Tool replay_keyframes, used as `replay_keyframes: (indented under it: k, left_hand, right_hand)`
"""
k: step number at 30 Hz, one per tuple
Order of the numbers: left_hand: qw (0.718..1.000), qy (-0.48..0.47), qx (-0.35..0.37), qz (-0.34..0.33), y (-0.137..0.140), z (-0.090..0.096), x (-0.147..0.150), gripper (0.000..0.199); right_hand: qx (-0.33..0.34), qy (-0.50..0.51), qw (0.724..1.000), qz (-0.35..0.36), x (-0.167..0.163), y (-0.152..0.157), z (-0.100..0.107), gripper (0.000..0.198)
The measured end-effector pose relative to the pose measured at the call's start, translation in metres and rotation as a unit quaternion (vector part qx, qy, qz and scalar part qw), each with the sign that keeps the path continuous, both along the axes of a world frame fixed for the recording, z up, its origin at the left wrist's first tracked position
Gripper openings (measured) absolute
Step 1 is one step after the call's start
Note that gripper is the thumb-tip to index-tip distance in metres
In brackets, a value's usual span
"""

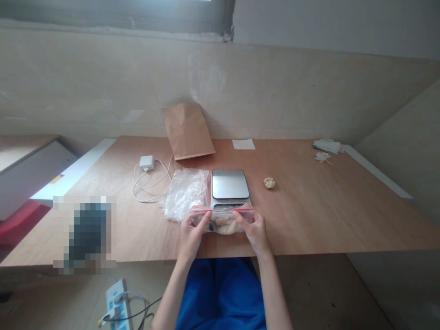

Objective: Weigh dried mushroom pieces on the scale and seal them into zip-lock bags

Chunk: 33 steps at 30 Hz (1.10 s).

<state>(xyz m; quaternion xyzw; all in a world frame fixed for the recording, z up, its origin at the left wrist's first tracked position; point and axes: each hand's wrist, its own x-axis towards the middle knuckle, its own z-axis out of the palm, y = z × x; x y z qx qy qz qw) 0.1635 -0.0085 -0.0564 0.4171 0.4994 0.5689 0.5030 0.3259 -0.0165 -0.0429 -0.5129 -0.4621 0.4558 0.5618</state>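
Note:
Between my hands is a clear zip bag (225, 225) with a red seal line along its top and several pale, tan and dark pieces inside. My left hand (192, 231) pinches the bag's top edge at the left, thumb in front. At the right end my right hand (254, 229) pinches the same edge. Directly behind the bag stands a kitchen scale (230, 184) with a bare steel plate; the bag hides part of its front panel. Left of the scale lies a stack of clear zip bags (187, 192). To the right rests a small pale-tan lump (269, 183).
A brown paper bag (189, 133) leans on the wall. Nearby are a white charger (147, 162) with a looped cable, a white paper (244, 144) and crumpled tissues (328, 146). A blurred dark object (87, 233) sits front left. A power strip (118, 302) lies below the table.

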Motion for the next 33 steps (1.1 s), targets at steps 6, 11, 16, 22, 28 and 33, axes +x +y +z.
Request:
replay_keyframes:
  k: [6, 11, 16, 22, 28, 33]
  left_hand:
    - [0.999, -0.030, -0.004, -0.025, 0.000, -0.001, 0.000, 0.027]
    - [0.999, 0.002, 0.013, -0.044, 0.000, 0.003, -0.001, 0.026]
    - [0.997, 0.031, 0.030, -0.063, 0.001, 0.004, -0.001, 0.020]
    - [0.996, 0.041, 0.056, -0.056, -0.001, 0.011, 0.000, 0.016]
    - [0.995, 0.054, 0.066, -0.049, 0.000, 0.010, 0.000, 0.016]
    - [0.994, 0.060, 0.075, -0.043, 0.000, 0.010, 0.000, 0.014]
  right_hand:
    - [0.004, 0.002, 0.999, 0.031, 0.002, -0.002, 0.003, 0.017]
    - [0.000, -0.003, 0.998, 0.060, 0.002, -0.002, 0.006, 0.020]
    - [0.011, -0.049, 0.997, 0.057, 0.000, -0.002, 0.009, 0.016]
    - [0.033, -0.077, 0.996, 0.036, -0.003, -0.001, 0.007, 0.014]
    - [0.060, -0.107, 0.992, 0.018, -0.004, -0.001, 0.007, 0.015]
    - [0.079, -0.126, 0.989, 0.013, -0.005, -0.001, 0.008, 0.013]
